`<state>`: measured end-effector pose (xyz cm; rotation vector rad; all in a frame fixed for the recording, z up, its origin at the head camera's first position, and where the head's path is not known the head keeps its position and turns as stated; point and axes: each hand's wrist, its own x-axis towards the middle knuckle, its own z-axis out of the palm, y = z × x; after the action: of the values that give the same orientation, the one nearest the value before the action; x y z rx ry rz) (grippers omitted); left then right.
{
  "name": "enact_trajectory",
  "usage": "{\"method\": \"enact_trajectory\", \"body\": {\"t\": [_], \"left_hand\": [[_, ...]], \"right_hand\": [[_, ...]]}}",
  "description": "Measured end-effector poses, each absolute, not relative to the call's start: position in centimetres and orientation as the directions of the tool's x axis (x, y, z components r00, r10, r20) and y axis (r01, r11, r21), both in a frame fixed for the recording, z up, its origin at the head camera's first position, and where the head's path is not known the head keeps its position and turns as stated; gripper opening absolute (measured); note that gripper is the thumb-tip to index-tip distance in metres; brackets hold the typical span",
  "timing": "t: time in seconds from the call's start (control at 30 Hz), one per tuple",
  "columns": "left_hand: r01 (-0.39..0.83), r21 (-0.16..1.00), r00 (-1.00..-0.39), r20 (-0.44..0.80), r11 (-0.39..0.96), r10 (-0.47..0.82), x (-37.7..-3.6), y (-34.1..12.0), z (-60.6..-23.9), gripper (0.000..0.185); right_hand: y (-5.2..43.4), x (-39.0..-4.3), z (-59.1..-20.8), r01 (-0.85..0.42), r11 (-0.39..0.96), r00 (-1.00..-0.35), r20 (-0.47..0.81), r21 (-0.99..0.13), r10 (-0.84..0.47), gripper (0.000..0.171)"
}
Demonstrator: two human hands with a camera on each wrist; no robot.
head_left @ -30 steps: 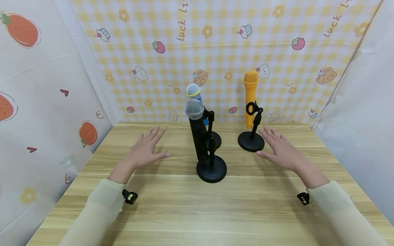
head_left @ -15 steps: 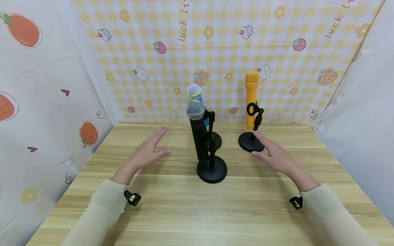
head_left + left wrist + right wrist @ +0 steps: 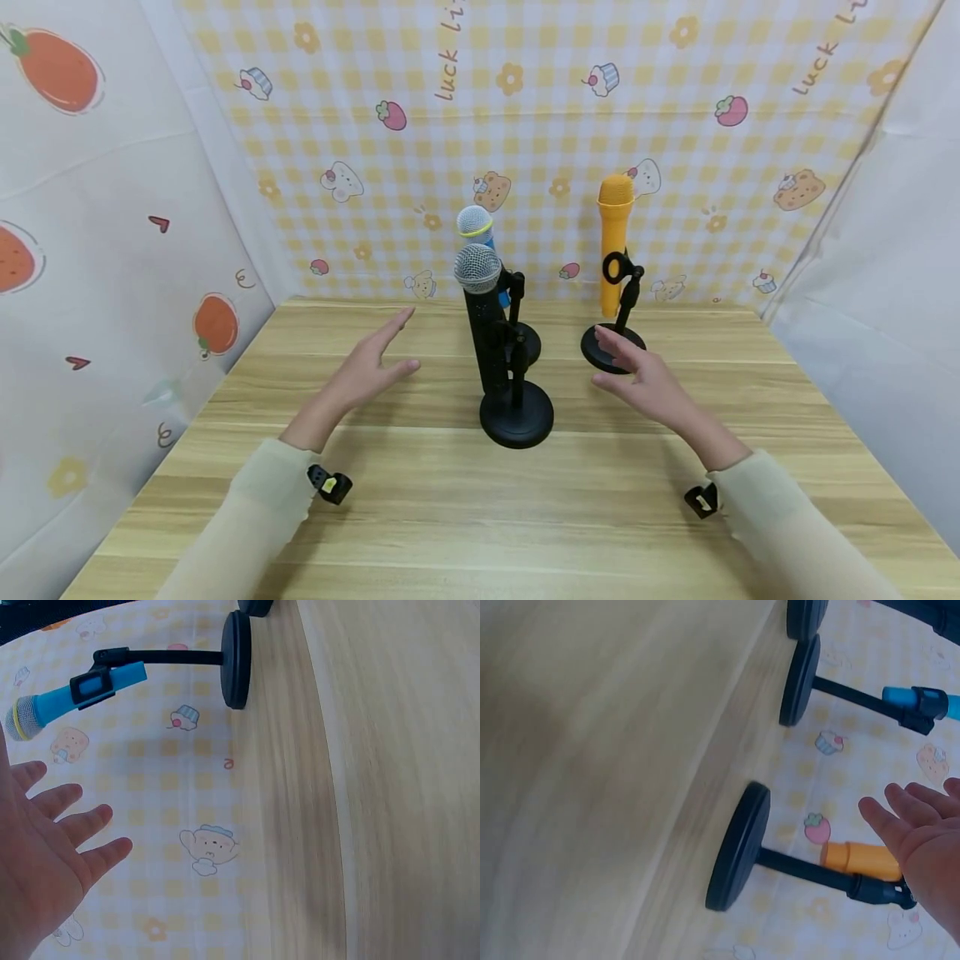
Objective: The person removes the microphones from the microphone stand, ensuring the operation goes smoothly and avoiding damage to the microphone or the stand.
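Three microphones stand on black round-based stands on a wooden table [image 3: 450, 517]. Nearest is a black microphone [image 3: 483, 325] with a silver mesh head, on its stand [image 3: 516, 414]. Behind it is a blue microphone [image 3: 480, 235] [image 3: 71, 694] [image 3: 922, 701]. An orange microphone [image 3: 614, 242] [image 3: 862, 861] stands at the right on its base [image 3: 600, 350] [image 3: 739, 847]. My left hand [image 3: 367, 371] [image 3: 45, 862] hovers left of the black microphone with fingers straight, holding nothing. My right hand [image 3: 641, 379] [image 3: 922, 840] hovers in front of the orange microphone's base, fingers straight, holding nothing.
A yellow checked backdrop [image 3: 525, 125] closes off the far table edge. White cloth walls with fruit prints stand at the left [image 3: 97, 250] and plain white at the right [image 3: 885, 250]. Small black wrist cameras [image 3: 330, 483] [image 3: 701, 500] sit on both sleeves.
Both hands have lifted off the table and moved inward toward the black microphone. The right hand has slid left, in front of the orange microphone's base. The microphones have not moved.
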<state>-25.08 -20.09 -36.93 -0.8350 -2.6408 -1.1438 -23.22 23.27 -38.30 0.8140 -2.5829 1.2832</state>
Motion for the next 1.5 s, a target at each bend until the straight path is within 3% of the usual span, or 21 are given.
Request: {"method": "enact_trajectory", "body": {"t": [0.5, 0.6, 0.93, 1.5], "left_hand": [[0.56, 0.761, -0.805, 0.406, 0.328, 0.432, -23.4, -17.5, -34.6, 0.073], [0.56, 0.782, -0.799, 0.42, 0.275, 0.431, -24.3, -17.6, -35.6, 0.074], [0.563, 0.813, -0.779, 0.462, 0.149, 0.423, -24.5, -16.5, -35.6, 0.072], [0.541, 0.838, -0.782, 0.469, 0.074, 0.41, -24.4, -14.8, -34.6, 0.071]], "right_hand": [[21.2, -23.4, -39.2, -0.416, 0.243, -0.871, 0.307, -0.876, -0.384, 0.061], [20.8, -23.3, -39.3, -0.405, 0.204, -0.868, 0.305, -0.891, -0.392, 0.06], [18.8, -23.1, -39.5, -0.399, 0.153, -0.855, 0.306, -0.904, -0.419, 0.058], [16.2, -23.3, -39.9, -0.454, 0.053, -0.803, 0.383, -0.889, -0.456, 0.056]]}}
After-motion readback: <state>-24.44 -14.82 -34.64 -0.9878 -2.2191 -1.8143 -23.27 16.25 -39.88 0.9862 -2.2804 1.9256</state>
